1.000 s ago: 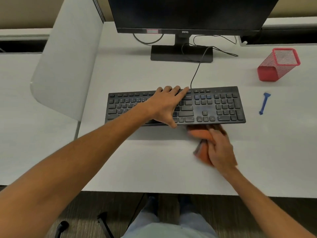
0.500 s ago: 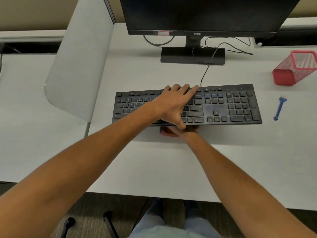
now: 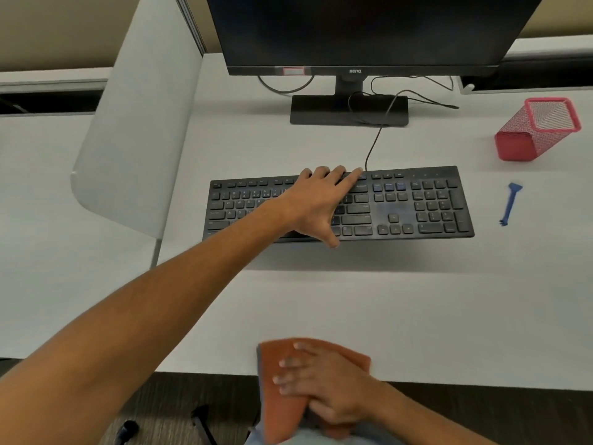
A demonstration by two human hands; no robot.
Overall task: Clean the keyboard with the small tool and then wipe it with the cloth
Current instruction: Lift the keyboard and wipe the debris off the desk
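The black keyboard (image 3: 417, 203) lies across the middle of the white desk. My left hand (image 3: 317, 203) rests flat on its middle keys, fingers spread to the far edge and thumb hooked over the near edge. My right hand (image 3: 324, 390) holds the orange cloth (image 3: 282, 399) at the desk's near edge, fingers over it, part of the cloth hanging past the edge. The small blue tool (image 3: 510, 203) lies on the desk right of the keyboard, untouched.
A black monitor (image 3: 369, 30) on its stand (image 3: 348, 109) is behind the keyboard, with cables trailing. A red mesh cup (image 3: 532, 130) lies on its side at far right. A grey divider panel (image 3: 138, 136) stands on the left.
My right hand has pulled the orange cloth back from the keyboard's near edge to the desk's front edge. My left hand stays on the keyboard.
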